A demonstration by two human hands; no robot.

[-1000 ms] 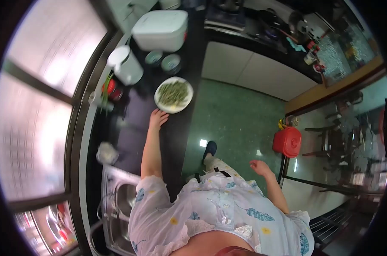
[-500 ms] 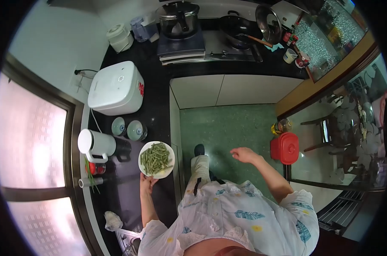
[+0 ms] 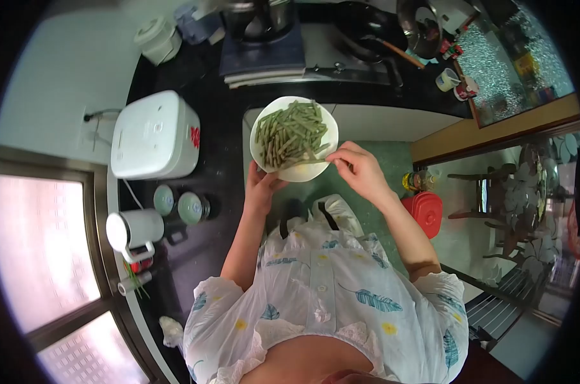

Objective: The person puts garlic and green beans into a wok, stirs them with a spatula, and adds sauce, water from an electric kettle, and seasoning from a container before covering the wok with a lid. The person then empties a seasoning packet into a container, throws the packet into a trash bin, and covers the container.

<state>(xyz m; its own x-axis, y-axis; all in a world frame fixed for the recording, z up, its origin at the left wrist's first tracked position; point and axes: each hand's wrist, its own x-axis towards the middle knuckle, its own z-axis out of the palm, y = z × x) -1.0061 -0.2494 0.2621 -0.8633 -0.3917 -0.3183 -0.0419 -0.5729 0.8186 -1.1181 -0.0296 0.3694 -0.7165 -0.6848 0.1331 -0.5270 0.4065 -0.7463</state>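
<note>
A white plate (image 3: 333, 132) heaped with cut green beans (image 3: 291, 131) is up in front of me, between the counter and my body. My left hand (image 3: 262, 189) grips its lower left rim from below, the thumb and fingers partly hidden by the plate. At the lower right rim, my right hand (image 3: 359, 168) pinches with thumb and forefinger at the end of a long thin piece that looks like a green bean. Several smaller pale bits lie among the beans near that side.
On the left counter stand a white rice cooker (image 3: 156, 136), bowls (image 3: 191, 208) and a white jug (image 3: 134, 232). Ahead are a wok (image 3: 360, 29) on the stove and a pressure cooker (image 3: 257, 22). A red container (image 3: 424, 213) stands on the floor to the right.
The plate has been lifted off the left counter and moved forward and right in my left hand. My right hand has come from the right to the plate's rim.
</note>
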